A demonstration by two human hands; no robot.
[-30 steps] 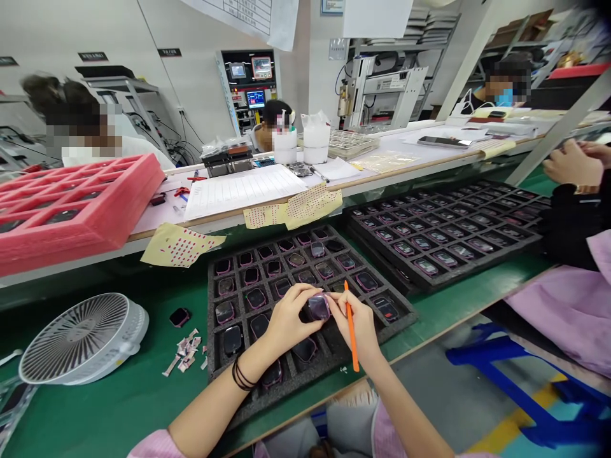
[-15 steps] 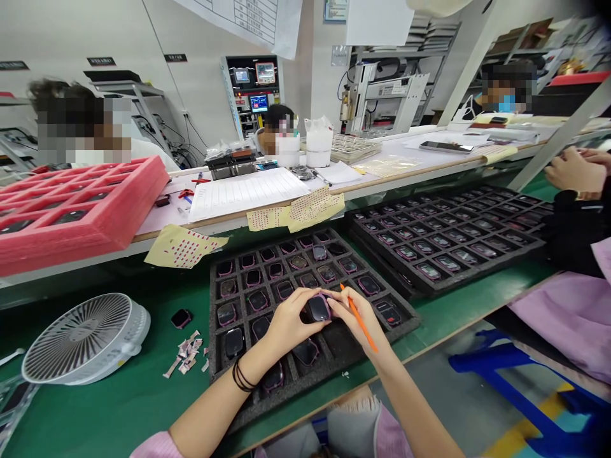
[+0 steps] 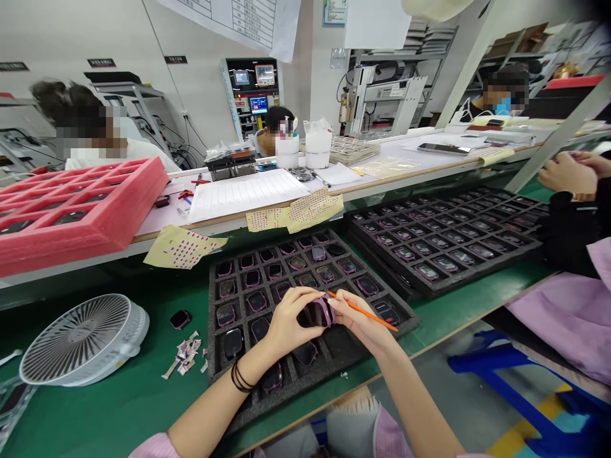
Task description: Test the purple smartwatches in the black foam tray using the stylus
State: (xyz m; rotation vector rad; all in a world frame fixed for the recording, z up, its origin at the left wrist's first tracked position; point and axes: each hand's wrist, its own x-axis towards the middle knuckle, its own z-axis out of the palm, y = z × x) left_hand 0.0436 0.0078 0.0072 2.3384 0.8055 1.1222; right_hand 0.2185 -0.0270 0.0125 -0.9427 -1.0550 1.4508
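Note:
Between my two hands is a purple-framed smartwatch body (image 3: 321, 313), tilted so that its side edge shows. My left hand (image 3: 292, 321) grips it from the left with thumb and fingers. The fingertips of my right hand (image 3: 356, 318) touch its right edge, and that hand also holds a thin orange stick (image 3: 366, 312) that points out to the right. Both hands are above a black foam tray (image 3: 334, 346) whose compartments hold many similar watch bodies. One more watch body (image 3: 180, 319) lies on the green table left of the tray.
A white round fan (image 3: 86, 337) stands at the left, with small pink-white scraps (image 3: 186, 356) near it. Another filled black tray (image 3: 449, 235) lies at the right, near a co-worker's hands (image 3: 570, 172). A shelf with a pink foam tray (image 3: 109, 222) and paper sheets (image 3: 248, 194) crosses behind.
The watch body has turned, from its dark screen facing me to its edge showing. The orange stick has swung from steep to flatter, pointing right.

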